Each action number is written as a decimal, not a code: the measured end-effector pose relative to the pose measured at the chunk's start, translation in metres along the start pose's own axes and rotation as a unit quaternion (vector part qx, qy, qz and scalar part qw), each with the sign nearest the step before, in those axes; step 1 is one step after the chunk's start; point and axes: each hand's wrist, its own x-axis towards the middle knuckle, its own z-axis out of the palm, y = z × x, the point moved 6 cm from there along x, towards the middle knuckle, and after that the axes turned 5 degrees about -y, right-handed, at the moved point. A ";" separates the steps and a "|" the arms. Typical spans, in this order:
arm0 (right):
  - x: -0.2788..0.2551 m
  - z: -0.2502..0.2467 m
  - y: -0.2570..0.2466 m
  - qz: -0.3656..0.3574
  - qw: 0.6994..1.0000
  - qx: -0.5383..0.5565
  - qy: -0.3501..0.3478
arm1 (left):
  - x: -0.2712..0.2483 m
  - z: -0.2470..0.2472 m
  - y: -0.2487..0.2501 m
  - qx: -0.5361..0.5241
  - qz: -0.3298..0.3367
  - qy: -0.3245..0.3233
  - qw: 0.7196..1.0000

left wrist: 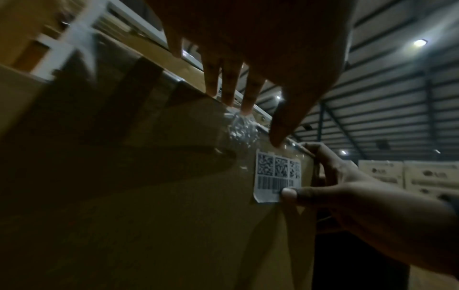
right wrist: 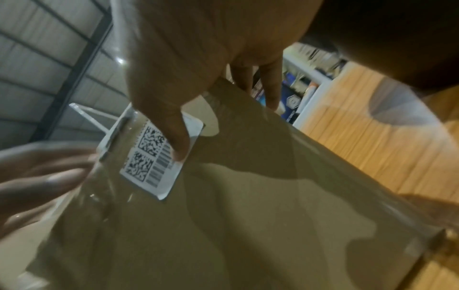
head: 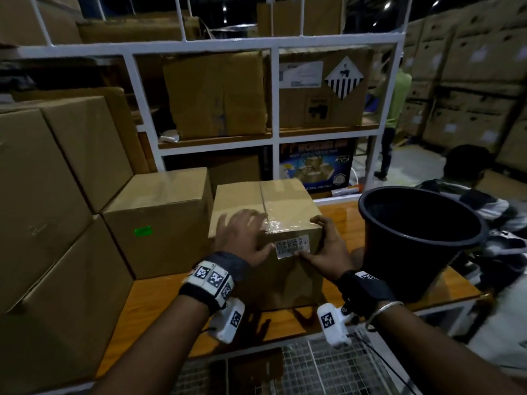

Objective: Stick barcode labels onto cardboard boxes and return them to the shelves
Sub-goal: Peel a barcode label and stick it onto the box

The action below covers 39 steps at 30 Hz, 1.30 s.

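The cardboard box stands on the orange table, barcode label stuck on its near face just under the top edge. The right hand clamps the box's right corner at 3 o'clock, thumb pressing the label's lower edge. The left hand lies spread, fingers straight, over the top edge. A black bucket crowds 2 o'clock; stacked boxes wall 9 o'clock. White shelves stand at 12.

Wooden table: cardboard boxes, black bucket.
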 end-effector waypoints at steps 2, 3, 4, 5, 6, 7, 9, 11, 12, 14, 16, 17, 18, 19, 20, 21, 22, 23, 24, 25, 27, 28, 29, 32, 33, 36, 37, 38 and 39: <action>0.000 0.000 -0.001 0.006 1.000 -0.003 0.001 | 0.017 0.008 0.014 0.046 0.050 -0.073 0.995; -0.001 0.000 -0.002 0.011 1.000 -0.005 -0.001 | 0.024 0.010 0.018 0.052 0.069 -0.096 0.992; -0.001 -0.001 -0.002 0.018 1.000 -0.006 -0.003 | 0.029 0.013 0.021 0.051 0.085 -0.108 0.989; -0.002 -0.001 -0.002 0.026 1.000 -0.005 -0.007 | 0.034 0.015 0.022 0.048 0.096 -0.112 0.988; -0.002 -0.002 -0.002 0.035 0.999 -0.004 -0.011 | 0.038 0.016 0.021 0.049 0.105 -0.110 0.987; -0.002 -0.003 -0.001 0.042 0.999 -0.002 -0.012 | 0.041 0.017 0.019 0.053 0.110 -0.108 0.987; -0.003 -0.003 -0.002 0.050 0.999 0.000 -0.010 | 0.044 0.023 0.016 0.053 0.108 -0.115 0.986; -0.003 -0.002 -0.004 0.053 0.999 0.003 -0.002 | 0.046 0.028 0.014 0.048 0.098 -0.135 0.985; -0.002 -0.001 -0.005 0.055 0.998 0.006 0.002 | 0.046 0.030 0.014 0.048 0.093 -0.144 0.984; 0.001 0.001 -0.006 0.055 0.998 0.013 0.005 | 0.047 0.030 0.012 0.043 0.085 -0.147 0.985; 0.004 0.001 -0.006 0.054 0.998 0.016 0.006 | 0.048 0.030 0.010 0.038 0.080 -0.138 0.987; 0.005 0.002 -0.005 0.051 0.999 0.018 0.004 | 0.048 0.030 0.009 0.038 0.077 -0.134 0.987; 0.007 0.002 -0.004 0.048 0.999 0.020 0.002 | 0.049 0.031 0.008 0.037 0.073 -0.129 0.988; 0.009 0.003 -0.003 0.046 0.999 0.025 -0.001 | 0.050 0.031 0.007 0.035 0.069 -0.123 0.989; 0.011 0.003 -0.002 0.045 0.999 0.029 -0.006 | 0.051 0.032 0.007 0.033 0.064 -0.118 0.990; 0.014 0.004 0.000 0.044 0.998 0.032 -0.010 | 0.053 0.032 0.006 0.032 0.060 -0.114 0.991; 0.016 0.004 0.002 0.043 0.998 0.033 -0.016 | 0.055 0.033 0.006 0.032 0.055 -0.113 0.992; 0.018 0.003 0.004 0.042 0.998 0.033 -0.023 | 0.056 0.034 0.006 0.032 0.051 -0.112 0.992; 0.020 0.003 0.007 0.038 0.998 0.035 -0.033 | 0.058 0.035 0.006 0.032 0.046 -0.111 0.992; 0.022 0.003 0.009 0.036 0.998 0.040 -0.042 | 0.059 0.036 0.006 0.034 0.041 -0.112 0.992; 0.025 0.002 0.012 0.030 0.997 0.052 -0.056 | 0.061 0.037 0.004 0.038 0.036 -0.113 0.992; 0.026 0.002 0.013 0.025 0.996 0.057 -0.059 | 0.063 0.036 0.004 0.041 0.033 -0.113 0.992; 0.027 0.002 0.014 0.019 0.996 0.060 -0.062 | 0.064 0.036 0.004 0.041 0.030 -0.114 0.992; 0.030 0.002 0.016 0.007 0.995 0.068 -0.067 | 0.066 0.036 0.005 0.038 0.016 -0.114 0.993; 0.030 0.002 0.017 0.007 0.995 0.072 -0.069 | 0.066 0.036 0.005 0.039 0.012 -0.112 0.993; 0.028 0.003 0.017 0.004 0.994 0.077 -0.071 | 0.065 0.036 0.005 0.041 0.002 -0.105 0.994; 0.027 0.003 0.016 0.004 0.995 0.075 -0.071 | 0.065 0.037 0.005 0.040 0.000 -0.103 0.994; 0.026 0.002 0.015 0.004 0.995 0.067 -0.069 | 0.064 0.037 0.005 0.039 0.000 -0.101 0.994; 0.025 0.002 0.014 0.000 0.997 0.053 -0.064 | 0.064 0.037 0.006 0.039 0.002 -0.098 0.994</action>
